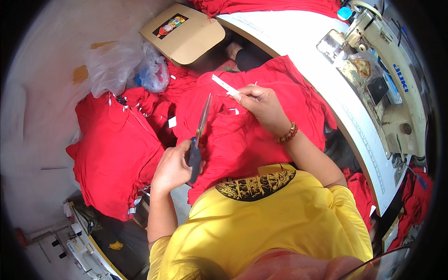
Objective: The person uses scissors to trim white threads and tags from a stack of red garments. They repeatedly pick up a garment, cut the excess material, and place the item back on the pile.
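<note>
In my left hand [172,168] is a pair of scissors [194,161] with dark handles, its blades pointing up and away from me and looking closed or nearly so. My right hand [265,109], with a beaded bracelet [290,132] at the wrist, pinches a narrow white label strip [221,84] between thumb and fingers. The strip is a little way right of the scissor tips. Red fabric [280,144] lies across my lap beneath both hands, with a small white tag [234,111] on it below the right fingers.
A big heap of red garments [112,154] lies at the left, clear plastic bags [116,67] behind it. A cardboard box flap [186,37] juts out at the back. Along the right curves a white table [322,70] bearing a sewing machine [396,74]. Another machine [79,247] stands lower left.
</note>
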A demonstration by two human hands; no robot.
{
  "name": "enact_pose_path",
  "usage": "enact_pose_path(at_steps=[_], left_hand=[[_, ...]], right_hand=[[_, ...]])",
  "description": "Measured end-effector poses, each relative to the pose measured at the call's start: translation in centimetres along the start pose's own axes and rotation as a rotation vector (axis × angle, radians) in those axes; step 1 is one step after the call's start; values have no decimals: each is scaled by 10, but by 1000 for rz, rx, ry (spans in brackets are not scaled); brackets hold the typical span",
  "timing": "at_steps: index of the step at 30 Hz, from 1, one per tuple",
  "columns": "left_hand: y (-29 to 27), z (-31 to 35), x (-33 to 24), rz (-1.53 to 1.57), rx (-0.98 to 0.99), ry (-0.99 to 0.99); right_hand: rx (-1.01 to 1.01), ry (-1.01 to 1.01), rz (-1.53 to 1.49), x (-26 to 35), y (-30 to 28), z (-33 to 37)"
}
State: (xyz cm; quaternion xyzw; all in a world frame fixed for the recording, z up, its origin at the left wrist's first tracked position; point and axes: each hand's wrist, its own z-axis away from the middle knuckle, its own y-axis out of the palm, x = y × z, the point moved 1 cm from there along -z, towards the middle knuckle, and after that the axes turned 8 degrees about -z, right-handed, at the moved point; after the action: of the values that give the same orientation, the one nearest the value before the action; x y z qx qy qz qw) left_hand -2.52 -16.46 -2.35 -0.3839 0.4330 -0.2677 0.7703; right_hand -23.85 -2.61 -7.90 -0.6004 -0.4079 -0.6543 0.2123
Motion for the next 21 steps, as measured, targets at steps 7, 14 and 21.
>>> enact_pose_path(at_steps=[7,14,21], left_hand=[[-5,1,-12,-27,-19,128],[-7,-7,-23,-107,8,119],[0,-13,-19,-129,-45,195]], right_hand=[[2,-45,-140,-5,6,1],[66,-83,-170,-4,6,4],[111,-63,-138,-5,6,5]])
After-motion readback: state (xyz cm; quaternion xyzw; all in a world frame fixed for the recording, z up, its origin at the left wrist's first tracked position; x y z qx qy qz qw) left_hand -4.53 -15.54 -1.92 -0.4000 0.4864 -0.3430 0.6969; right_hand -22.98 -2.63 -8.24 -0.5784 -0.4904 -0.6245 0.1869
